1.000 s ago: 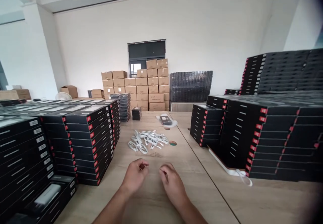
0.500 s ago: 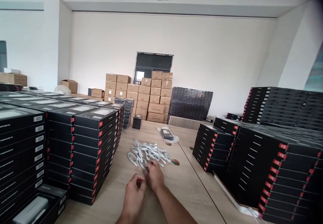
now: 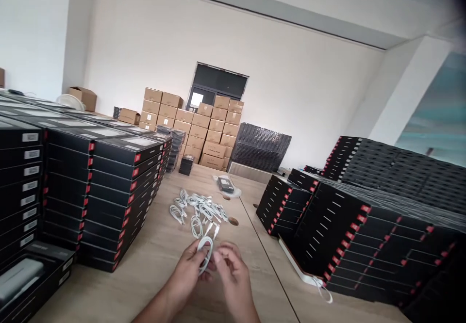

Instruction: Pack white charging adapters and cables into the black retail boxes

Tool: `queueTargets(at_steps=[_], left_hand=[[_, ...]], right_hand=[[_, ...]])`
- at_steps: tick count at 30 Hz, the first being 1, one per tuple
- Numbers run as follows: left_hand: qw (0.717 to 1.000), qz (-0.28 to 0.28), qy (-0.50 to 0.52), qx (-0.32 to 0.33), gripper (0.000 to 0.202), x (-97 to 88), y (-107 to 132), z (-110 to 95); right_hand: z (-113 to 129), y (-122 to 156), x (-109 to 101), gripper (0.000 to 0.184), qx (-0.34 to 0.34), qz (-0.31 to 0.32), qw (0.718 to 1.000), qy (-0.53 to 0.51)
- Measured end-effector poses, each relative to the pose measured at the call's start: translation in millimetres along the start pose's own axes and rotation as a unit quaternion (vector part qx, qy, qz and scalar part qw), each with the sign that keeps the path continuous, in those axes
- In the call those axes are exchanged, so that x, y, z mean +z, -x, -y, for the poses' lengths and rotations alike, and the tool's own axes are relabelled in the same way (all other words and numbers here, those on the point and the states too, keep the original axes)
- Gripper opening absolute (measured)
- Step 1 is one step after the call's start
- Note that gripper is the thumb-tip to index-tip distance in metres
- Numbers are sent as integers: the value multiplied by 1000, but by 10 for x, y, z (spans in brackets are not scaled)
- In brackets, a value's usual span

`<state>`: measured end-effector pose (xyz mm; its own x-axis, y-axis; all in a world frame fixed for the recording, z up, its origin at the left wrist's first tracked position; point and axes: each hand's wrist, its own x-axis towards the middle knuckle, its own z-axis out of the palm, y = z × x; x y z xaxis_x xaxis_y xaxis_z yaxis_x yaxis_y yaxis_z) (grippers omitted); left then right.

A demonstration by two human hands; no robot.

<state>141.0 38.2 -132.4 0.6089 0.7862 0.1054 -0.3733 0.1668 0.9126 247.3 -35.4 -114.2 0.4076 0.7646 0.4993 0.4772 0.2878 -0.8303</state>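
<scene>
A white coiled cable (image 3: 206,255) is gripped in my left hand (image 3: 186,268), thumb laid across the loop, held above the table with its coil upright. Close on the coil's right side is my right hand (image 3: 233,274), its fingers curled and thumb bent in. Whether anything sits between those fingertips is hidden. Just beyond both hands a loose pile of white cables (image 3: 207,209) lies on the wooden table (image 3: 255,265), each bundled into loops. Two white connectors (image 3: 213,229) show right above the held coil.
Tall stacks of black boxes (image 3: 112,187) stand at left, with an open box (image 3: 27,284) holding a white device in front. More black boxes (image 3: 342,231) rise at right. A dark box on plastic wrap (image 3: 225,184) lies farther back, before brown cartons (image 3: 198,131).
Both hands were low over the near edge of the pile; now the left one holds up a coiled cable, with the right beside it. The view has tilted and shifted right.
</scene>
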Motion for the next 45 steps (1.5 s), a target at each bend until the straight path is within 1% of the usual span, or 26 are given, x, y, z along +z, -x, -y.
queueTargets(at_steps=[1,2,3,5,7,10,14,16,21,24,27,29,31,34,37,39,40,43,45], left_hand=[[1000,14,6,-11,42,0,29,-28],[999,30,11,-23,41,0,56,-57],[998,46,16,-34,39,2,81,-83],[995,77,26,-58,36,13,124,-119],[991,105,32,-75,37,21,154,-127],[988,128,32,-81,38,9,172,-105],[986,117,44,-106,42,-19,166,-81],[985,106,55,-124,44,-20,160,-84],[982,91,51,-160,48,-8,148,-102],[983,90,39,-154,48,7,141,-108],[984,94,39,-145,41,13,138,-120],[980,83,63,-171,32,-3,139,-135],[969,70,94,-216,25,-33,143,-150],[951,74,115,-276,22,-74,161,-162],[940,89,121,-307,18,-64,185,-147],[941,91,122,-302,19,-31,194,-125],[946,87,121,-288,22,-13,196,-112],[972,62,95,-207,37,22,188,-77],[982,46,76,-164,41,24,183,-67]], right_hand=[[9,-34,-11,35,26,-30,999,-18],[11,-67,-22,39,54,-39,997,-41],[6,-93,-33,42,81,-26,994,-67],[-16,-111,-51,44,123,23,985,-122],[-41,-99,-71,43,140,45,975,-166],[-50,-88,-117,41,136,14,973,-185],[-6,-110,-161,36,111,-35,980,-159],[14,-116,-156,36,101,-52,980,-164],[-14,-117,-123,37,107,-87,973,-184],[-49,-126,-125,38,121,-106,966,-201],[-51,-137,-137,39,134,-116,957,-231],[-30,-139,-146,38,145,-110,951,-251],[4,-137,-152,36,150,-82,952,-255],[68,-129,-146,35,136,-30,964,-225],[117,-124,-138,34,111,-22,976,-185],[122,-125,-144,33,96,-33,981,-166],[115,-127,-150,34,93,-41,982,-160],[58,-133,-174,39,110,-59,982,-145],[12,-136,-185,42,122,-62,981,-137]])
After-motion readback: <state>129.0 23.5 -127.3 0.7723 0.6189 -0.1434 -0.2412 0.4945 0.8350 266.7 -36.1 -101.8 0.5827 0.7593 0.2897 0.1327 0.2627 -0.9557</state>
